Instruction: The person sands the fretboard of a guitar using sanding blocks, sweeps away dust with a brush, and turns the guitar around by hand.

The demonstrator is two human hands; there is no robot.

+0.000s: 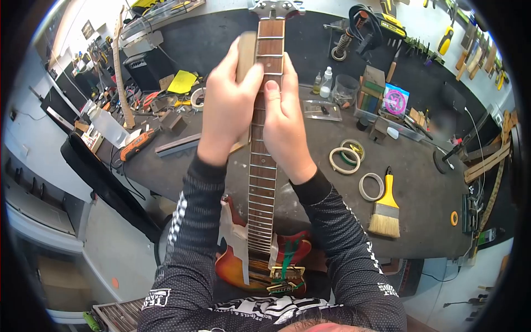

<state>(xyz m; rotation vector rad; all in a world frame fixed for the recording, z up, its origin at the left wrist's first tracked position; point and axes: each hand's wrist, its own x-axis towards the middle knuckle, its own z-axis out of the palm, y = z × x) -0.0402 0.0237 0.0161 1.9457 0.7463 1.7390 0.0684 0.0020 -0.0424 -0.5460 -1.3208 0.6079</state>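
An electric guitar lies pointing away from me, its sunburst body [241, 269] near my lap and its fretted neck [262, 161] running up the middle of the view. Masking tape [239, 252] and green tape [290, 255] cover parts of the body. My left hand [231, 94] is closed on a tan, flat block [246, 58], held along the left edge of the neck near the headstock [275, 8]. My right hand [286, 119] wraps the neck from the right, its thumb on the fretboard. The block's face against the neck is hidden.
On the dark workbench [412, 221] lie tape rolls [371, 187], a yellow-handled brush [385, 207] and an orange power tool [136, 145]. Bottles [326, 82] and a clear tub [345, 90] stand behind. A bare guitar neck [123, 83] leans at left; tools hang on the wall.
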